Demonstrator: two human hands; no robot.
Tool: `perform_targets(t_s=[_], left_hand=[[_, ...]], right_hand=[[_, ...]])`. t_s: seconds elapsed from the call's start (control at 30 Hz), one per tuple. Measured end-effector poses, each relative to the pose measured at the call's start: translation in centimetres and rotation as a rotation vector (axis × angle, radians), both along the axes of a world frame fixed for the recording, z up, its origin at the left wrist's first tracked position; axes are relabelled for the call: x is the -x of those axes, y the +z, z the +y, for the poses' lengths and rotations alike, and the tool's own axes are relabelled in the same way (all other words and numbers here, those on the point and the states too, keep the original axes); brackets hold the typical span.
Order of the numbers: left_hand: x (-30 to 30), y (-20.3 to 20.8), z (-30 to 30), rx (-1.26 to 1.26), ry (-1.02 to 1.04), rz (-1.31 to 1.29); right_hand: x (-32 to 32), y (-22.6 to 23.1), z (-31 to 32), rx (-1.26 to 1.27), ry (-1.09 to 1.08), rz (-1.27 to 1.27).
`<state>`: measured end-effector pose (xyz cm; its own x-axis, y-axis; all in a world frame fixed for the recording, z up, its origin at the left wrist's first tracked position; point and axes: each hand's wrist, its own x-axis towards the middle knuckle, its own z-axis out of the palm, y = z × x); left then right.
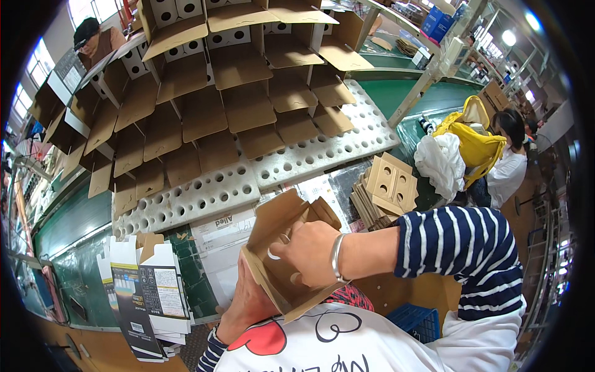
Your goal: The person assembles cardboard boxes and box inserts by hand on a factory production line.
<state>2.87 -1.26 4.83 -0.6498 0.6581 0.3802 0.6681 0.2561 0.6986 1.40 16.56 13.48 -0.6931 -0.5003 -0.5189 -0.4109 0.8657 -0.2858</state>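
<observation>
An open brown cardboard box (271, 214) is tilted in front of my body, its flaps standing up. My left hand (251, 297) grips it by the left side, with most of the fingers hidden behind the wall. Inside the box is my right hand (310, 251), fingers bent and pressed together against the inner cardboard. A small white curved patch shows beside its fingertips; whatever they pinch is hidden. To the right of the box lies a stack of folded brown cardboard inserts (392, 186) with round holes.
Stacked open boxes (242, 80) rise at the back on white foam boards (313, 158) full of holes. Flat printed cartons (145, 297) lie at left. A yellow bag (474, 142) and white plastic bag (439, 166) sit right, near a person. Another person is far left. A blue crate (415, 322) stands below.
</observation>
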Motion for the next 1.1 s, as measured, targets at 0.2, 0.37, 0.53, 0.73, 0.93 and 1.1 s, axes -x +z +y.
perform_targets(t_s=[0.2,0.37,0.53,0.73,0.93,1.1], left_hand=[[-0.3,-0.5,0.3,-0.063,-0.023,-0.076],[0.0,-1.0,0.7,-0.058,-0.049,-0.12],[-0.2,-0.7,0.6,-0.035,-0.068,-0.118],[-0.2,-3.4,0.1,0.114,-0.06,-0.28],[1.1,-2.6,0.5,0.149,-0.166,-0.307],[3.2,-2.0,-0.9,0.156,-0.101,-0.357]], right_hand=[[0.0,-1.2,1.6,0.11,-0.105,-0.099],[-0.2,-4.0,2.1,0.245,-0.106,-0.243],[-1.1,-4.4,1.5,0.166,-0.099,-0.154],[-1.4,-6.0,1.7,0.149,-0.089,-0.09],[-1.1,-5.8,3.2,0.254,-0.211,-0.111],[0.2,3.4,5.3,0.873,-0.514,-0.03]])
